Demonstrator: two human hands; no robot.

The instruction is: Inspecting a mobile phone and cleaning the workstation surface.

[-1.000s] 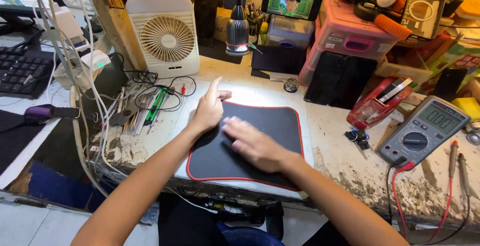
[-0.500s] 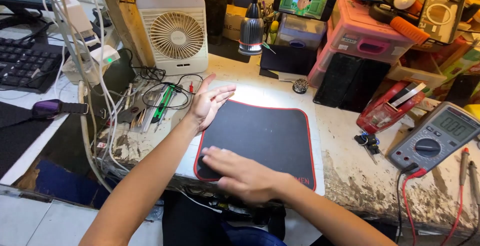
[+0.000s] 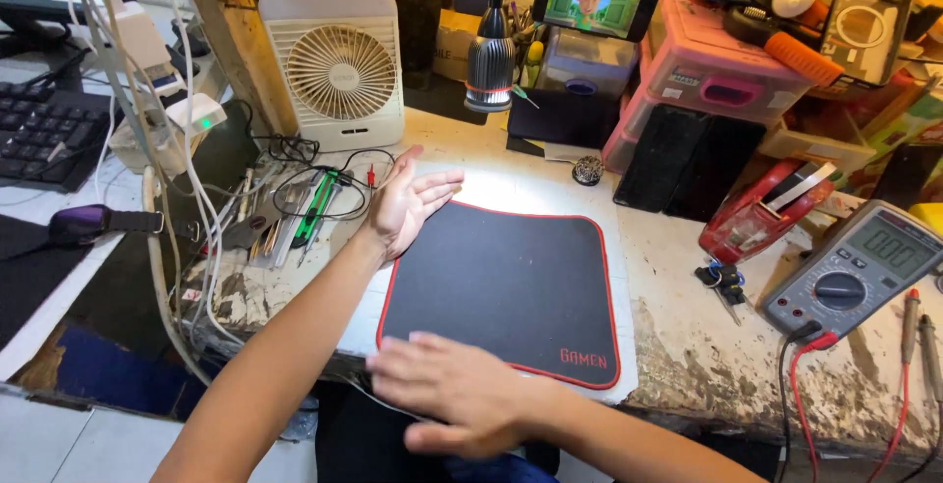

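A black mat with a red border (image 3: 511, 277) lies flat on the worn white workbench (image 3: 688, 345). My left hand (image 3: 408, 203) hovers at the mat's upper left corner, palm turned up and fingers spread, holding nothing. My right hand (image 3: 452, 395) is flat and palm down at the mat's near left edge, fingers apart and motion-blurred, with nothing in it.
A white desk fan (image 3: 339, 65) stands at the back left beside tangled cables and small tools (image 3: 305, 203). A lamp (image 3: 489, 70), a phone showing a cartoon (image 3: 594, 0) and pink plastic boxes (image 3: 717, 80) line the back. A multimeter (image 3: 855, 272) with red probes lies right; a keyboard (image 3: 39, 139) far left.
My right hand has slid across the mat from its middle to its near edge. My left hand has lifted off the mat's corner and turned palm up.
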